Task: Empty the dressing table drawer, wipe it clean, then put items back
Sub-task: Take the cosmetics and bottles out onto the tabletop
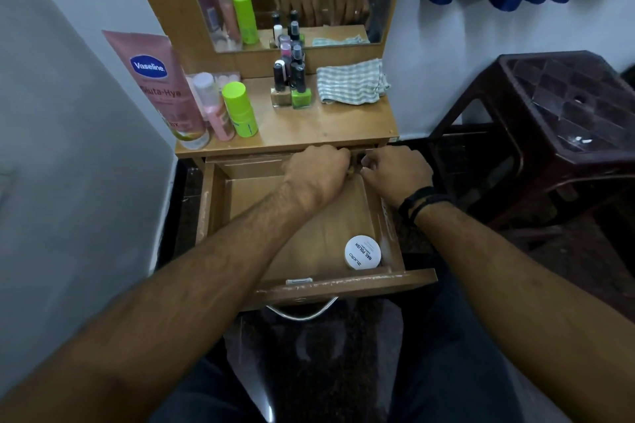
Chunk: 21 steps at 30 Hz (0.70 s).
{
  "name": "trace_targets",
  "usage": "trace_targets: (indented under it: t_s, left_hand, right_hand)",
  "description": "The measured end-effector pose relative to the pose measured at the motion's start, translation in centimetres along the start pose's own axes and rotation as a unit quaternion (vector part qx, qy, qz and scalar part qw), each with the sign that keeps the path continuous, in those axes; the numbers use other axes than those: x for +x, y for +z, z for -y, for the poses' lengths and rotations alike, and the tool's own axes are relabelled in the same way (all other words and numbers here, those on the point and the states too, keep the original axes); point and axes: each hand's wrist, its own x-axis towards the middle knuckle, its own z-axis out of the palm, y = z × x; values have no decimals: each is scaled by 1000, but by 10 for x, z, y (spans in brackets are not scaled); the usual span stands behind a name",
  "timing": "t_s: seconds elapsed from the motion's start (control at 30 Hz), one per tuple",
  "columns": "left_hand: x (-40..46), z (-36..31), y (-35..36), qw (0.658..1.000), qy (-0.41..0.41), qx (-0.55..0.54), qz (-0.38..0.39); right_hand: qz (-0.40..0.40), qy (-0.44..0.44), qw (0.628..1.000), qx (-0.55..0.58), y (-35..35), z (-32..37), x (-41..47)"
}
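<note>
Both deep at the drawer's back edge: left hand (318,166) curled over something small, right hand (395,168) pinching beside it, the objects hidden between the fingers, so no telling what. Drawer (309,285) pulled wide open, nearly bare, only a white nail-polish tub (363,252) left in the near right corner. Up top, bottles (292,82) and striped cloth (350,81) waiting. Emptying stage, by the look. Next, probably: lift these out, grab the tub, then wipe.
</note>
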Motion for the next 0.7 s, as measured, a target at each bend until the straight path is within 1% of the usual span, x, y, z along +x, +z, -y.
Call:
trace_targets:
  t_s: [0.2, 0.43, 0.57, 0.7]
  left_hand:
    - [8, -4, 10, 1000, -8, -6, 24]
    - [15, -2, 13, 1000, -8, 2, 29]
    - [15, 0, 14, 1000, 1, -10, 16]
    - [16, 2, 15, 1000, 9, -17, 1]
  right_hand:
    - [26, 13, 999, -46, 10, 0, 0]
    - [23, 26, 996, -77, 15, 6, 7]
    - [-2, 1, 995, -98, 25, 4, 15]
    - [-6, -29, 993, -117, 27, 2, 14]
